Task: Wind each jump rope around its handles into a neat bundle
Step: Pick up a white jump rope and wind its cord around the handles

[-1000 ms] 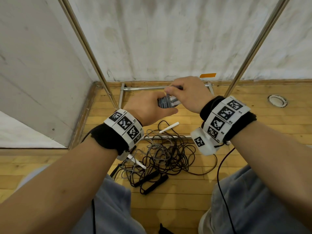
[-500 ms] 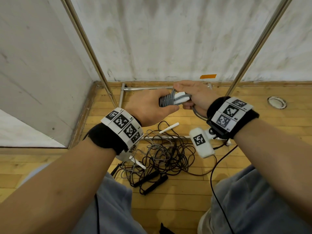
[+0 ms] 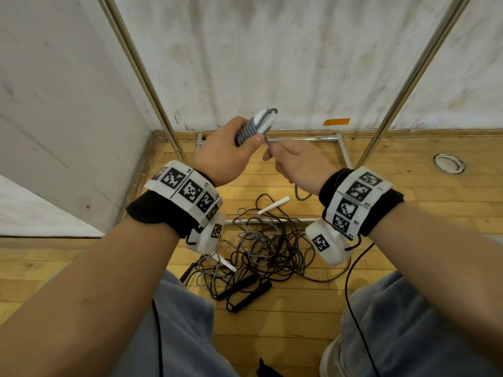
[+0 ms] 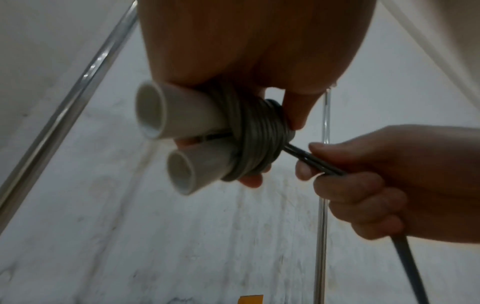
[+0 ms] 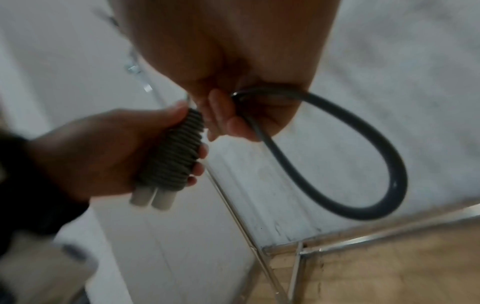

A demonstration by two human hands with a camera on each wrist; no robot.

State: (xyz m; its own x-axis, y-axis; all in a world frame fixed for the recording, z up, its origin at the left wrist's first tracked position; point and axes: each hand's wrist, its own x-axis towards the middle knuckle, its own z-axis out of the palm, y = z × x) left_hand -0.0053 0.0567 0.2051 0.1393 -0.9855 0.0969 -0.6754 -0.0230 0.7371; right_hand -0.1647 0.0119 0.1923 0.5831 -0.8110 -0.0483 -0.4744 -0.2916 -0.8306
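Note:
My left hand [image 3: 231,151] grips a pair of white handles [image 4: 179,117] with grey rope wound round them in tight coils [image 5: 174,154]. The bundle [image 3: 255,126] is raised and tilted up to the right. Just right of it my right hand [image 3: 296,164] grips the last doubled length of the same grey rope [image 4: 314,162], which runs taut out of the coils. A short loop of it [image 5: 363,164] hangs below my right fist. On the floor lies a tangled pile of other ropes [image 3: 261,246] with black handles [image 3: 245,292] and a white handle [image 3: 273,205].
Two slanted metal poles [image 3: 141,74] [image 3: 408,85] and a floor bar [image 3: 299,138] frame the space against a white wall. An orange tape mark [image 3: 336,121] sits at the wall base, a round floor fitting [image 3: 447,164] at right. My knees in grey trousers [image 3: 408,330] are below.
My left hand has lifted the bundle and tipped it up. My right hand has come off the bundle's end, dropped below and right, and now pulls the rope's tail loop taut.

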